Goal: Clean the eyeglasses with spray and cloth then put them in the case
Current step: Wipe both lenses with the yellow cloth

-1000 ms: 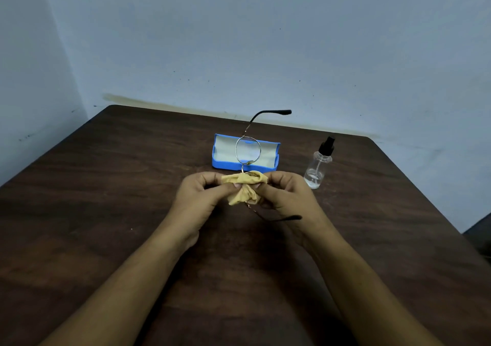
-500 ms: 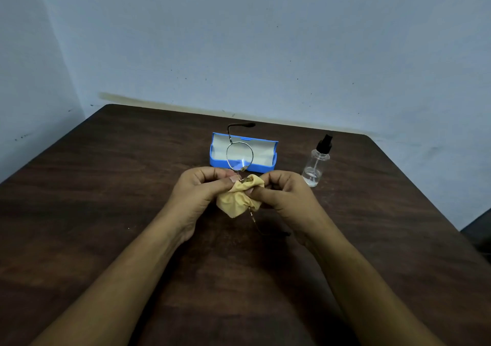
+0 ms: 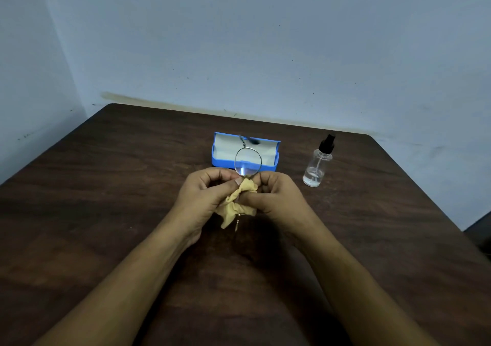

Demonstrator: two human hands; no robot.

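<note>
Thin metal-rimmed eyeglasses (image 3: 247,160) are held above the table, one round lens sticking up between my hands and its temple arm blurred above it. A crumpled yellow cloth (image 3: 237,203) is wrapped over the other lens, which is hidden. My left hand (image 3: 203,195) pinches the cloth and frame from the left. My right hand (image 3: 275,198) pinches them from the right. Behind the hands lies the open blue case (image 3: 220,157) with a pale lining. A clear spray bottle (image 3: 317,165) with a black nozzle stands upright to the right of the case.
The dark wooden table (image 3: 106,199) runs back to a pale blue wall. Its right edge falls off at the far right, and its left edge meets a side wall.
The glasses have turned between my hands, the upper temple arm swinging down from high right to just above the lens. The cloth has shifted lower between my fingers.
</note>
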